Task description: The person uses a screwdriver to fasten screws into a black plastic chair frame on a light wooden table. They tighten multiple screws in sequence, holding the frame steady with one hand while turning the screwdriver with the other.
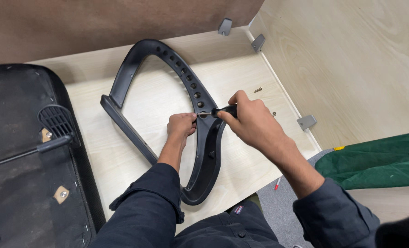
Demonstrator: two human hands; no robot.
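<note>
Black plastic chair frame (204, 151) lies flat on a pale wooden panel (241, 73), long axis from 11 to 5 o'clock. Right hand (252, 121), closed on a screwdriver (220, 111), points it toward 9 o'clock; left hand (181, 126) pinches its tip at the frame. Loose screws (258, 90) lie at 2 o'clock.

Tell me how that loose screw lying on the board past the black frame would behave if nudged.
The loose screw looks small and light, so it would likely skid or roll easily. It lies near the side panel, which would probably stop it. The bare board looks smooth, giving little grip.
</note>
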